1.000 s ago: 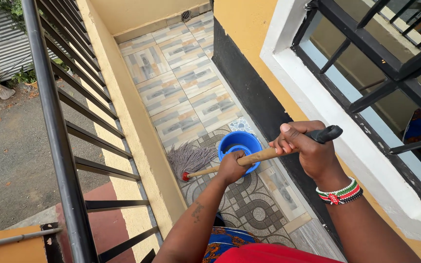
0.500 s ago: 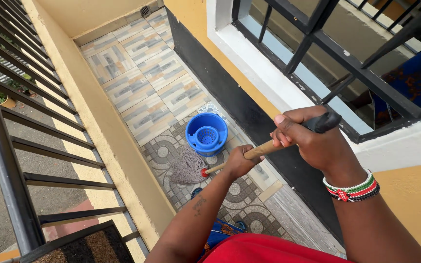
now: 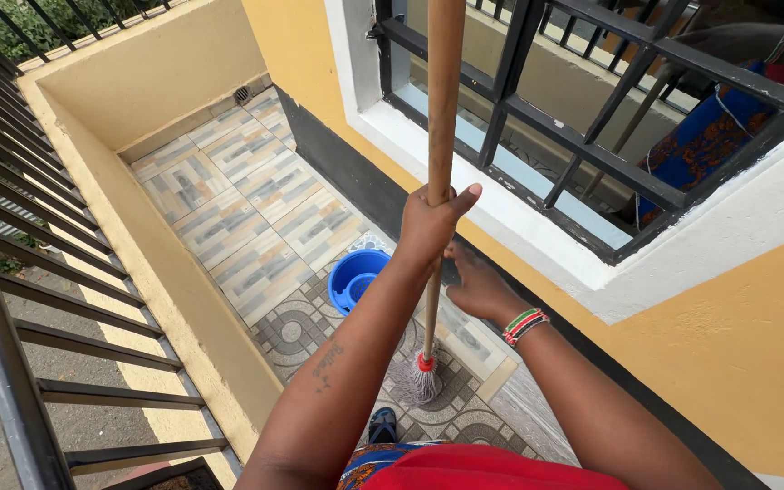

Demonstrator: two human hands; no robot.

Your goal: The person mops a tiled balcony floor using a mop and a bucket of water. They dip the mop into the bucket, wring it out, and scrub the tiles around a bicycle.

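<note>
— How were you holding it?
— My left hand [image 3: 428, 222] was wrapped tight round the mop handle [image 3: 442, 100], upright, head [image 3: 424, 379] on the tiles beside the blue bucket [image 3: 356, 277].
— And the right?
— My right hand [image 3: 475, 283] was spread open, just behind the handle. I judged a lower second grip steadier.

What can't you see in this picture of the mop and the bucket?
- Top of the mop handle: cut off by the upper edge of the head view.
- Blue bucket: its right side is hidden behind the left hand and forearm, so what is inside can't be told.
- Right hand: its fingers are blurred and partly behind the handle, so its grip is unclear.
- Blue sandal: mostly covered by clothing.
</note>
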